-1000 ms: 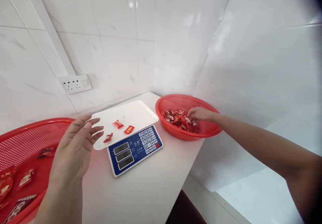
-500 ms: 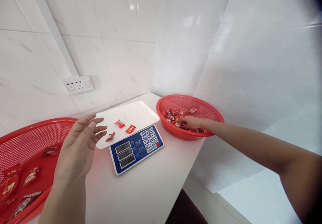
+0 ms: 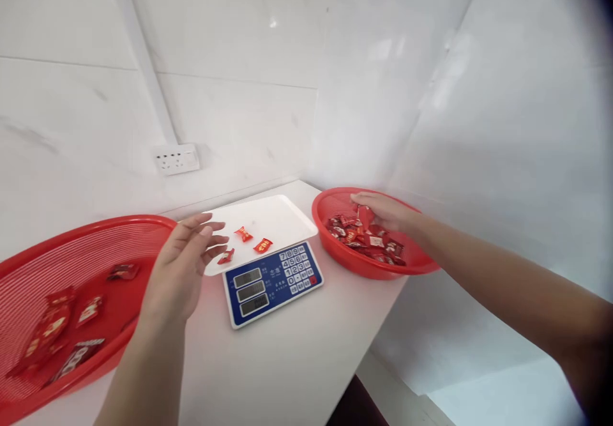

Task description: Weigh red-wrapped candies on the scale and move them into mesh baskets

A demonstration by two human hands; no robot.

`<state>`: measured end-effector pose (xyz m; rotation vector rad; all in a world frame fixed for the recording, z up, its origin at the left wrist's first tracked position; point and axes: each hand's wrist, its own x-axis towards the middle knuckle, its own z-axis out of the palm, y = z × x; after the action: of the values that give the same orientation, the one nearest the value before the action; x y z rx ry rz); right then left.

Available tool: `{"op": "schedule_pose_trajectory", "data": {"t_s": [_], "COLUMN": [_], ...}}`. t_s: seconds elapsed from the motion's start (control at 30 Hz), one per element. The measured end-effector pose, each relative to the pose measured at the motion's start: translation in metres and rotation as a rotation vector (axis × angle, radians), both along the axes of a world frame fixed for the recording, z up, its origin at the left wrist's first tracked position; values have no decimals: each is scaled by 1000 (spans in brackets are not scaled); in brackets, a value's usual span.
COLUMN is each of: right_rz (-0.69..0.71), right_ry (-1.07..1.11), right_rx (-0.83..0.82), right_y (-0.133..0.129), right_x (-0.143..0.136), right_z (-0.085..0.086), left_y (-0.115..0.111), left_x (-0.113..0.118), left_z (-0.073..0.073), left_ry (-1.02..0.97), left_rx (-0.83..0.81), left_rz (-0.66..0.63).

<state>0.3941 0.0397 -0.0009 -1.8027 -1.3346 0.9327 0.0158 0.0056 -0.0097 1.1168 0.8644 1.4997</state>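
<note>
My right hand (image 3: 380,210) is above the right red basket (image 3: 335,255), its fingers closed on a red wrapped candy (image 3: 364,215). Several more wrapped candies (image 3: 376,241) lie beneath it in that basket. My left hand (image 3: 184,266) hangs with spread, curved fingers by the left edge of the white scale tray (image 3: 282,212), holding nothing. Three small red candies, one of them at the middle (image 3: 263,245), rest on the tray. In front of the tray is the blue scale panel (image 3: 272,284), with keys and three displays.
The left red basket (image 3: 90,231) holds several wrapped snacks (image 3: 90,311), partly behind my left arm. A wall socket (image 3: 177,159) is above the white table (image 3: 268,375). Walls stand behind and to the right.
My right hand has risen from the candies in the right basket with a red candy in its fingers. The view has turned slightly left. My left hand stays open by the tray.
</note>
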Motion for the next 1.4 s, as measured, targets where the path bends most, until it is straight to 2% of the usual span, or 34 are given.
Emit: {"op": "schedule_pose_trajectory", "data": {"t_s": [0.1,0.2,0.37,0.5,0.7,0.9,1.03,1.13,1.2,1.3,1.4], "right_rz": [88,126,171,172,185,259,366,471,494,450,335], "right_ry": [168,274,293,241,196,286,274,206,132,-30,-208], "right_rx": [-43,-93,-80,-42,34,17,20,47,90,225,311], "right_y": [11,26,56,70,69,64,59,54,53,58,66], "right_x": [-43,-90,-160,-188,-187,-181,-182,-185,-183,-164,-120], "right_z": [13,17,4,-7,-9,-1,-1,-2,-1,2,1], "left_y": [0,2,3,3,3,3,3,4,4,5,4], "left_x": [0,-2,-7,-9,-10,-10,-10,-10,-10,-10,-11], "left_z": [-1,-1,-2,-2,0,-1,-1,0,0,-1,0], "left_ry": [-13,-18,-37,-51,-52,-43,-49,-45,-38,-24,-24], "left_rx": [19,26,17,24,20,22,29,29,25,21,30], "left_rz": [-18,-22,-7,-13,-8,-8,-16,-10,-5,-1,12]}}
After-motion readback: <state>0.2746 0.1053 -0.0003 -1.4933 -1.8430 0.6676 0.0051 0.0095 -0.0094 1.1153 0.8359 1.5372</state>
